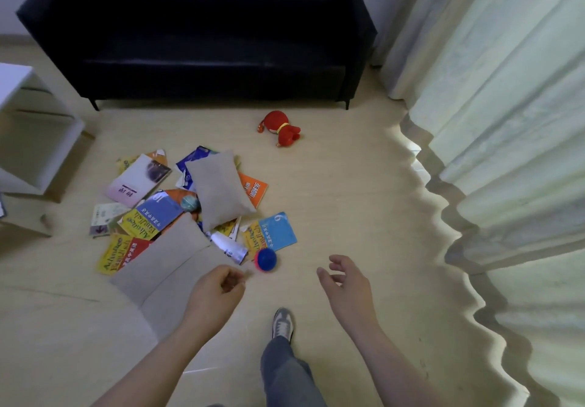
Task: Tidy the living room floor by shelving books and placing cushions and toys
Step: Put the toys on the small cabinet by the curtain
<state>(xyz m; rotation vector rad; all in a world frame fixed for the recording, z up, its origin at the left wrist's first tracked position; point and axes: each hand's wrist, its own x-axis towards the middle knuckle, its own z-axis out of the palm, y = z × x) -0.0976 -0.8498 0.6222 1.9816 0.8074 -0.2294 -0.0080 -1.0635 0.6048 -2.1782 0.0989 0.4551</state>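
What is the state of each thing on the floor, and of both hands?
Books: scattered on floor, closed.
Upper cushion: lying on books.
Lower cushion: lying partly over books.
Blue ball: on floor.
Red plush toy: lying alone.
Left hand: loosely curled, empty.
Right hand: open, empty.

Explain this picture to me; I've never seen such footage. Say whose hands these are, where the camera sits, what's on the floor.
One picture, from a camera on a person's head, looking down. No machine: the left hand, loosely curled, and the right hand, spread, are that person's own; both hold nothing. On the floor lie scattered books, a far cushion atop them, a near cushion, a blue ball and a red plush toy, before a black sofa. A white shelf stands left.
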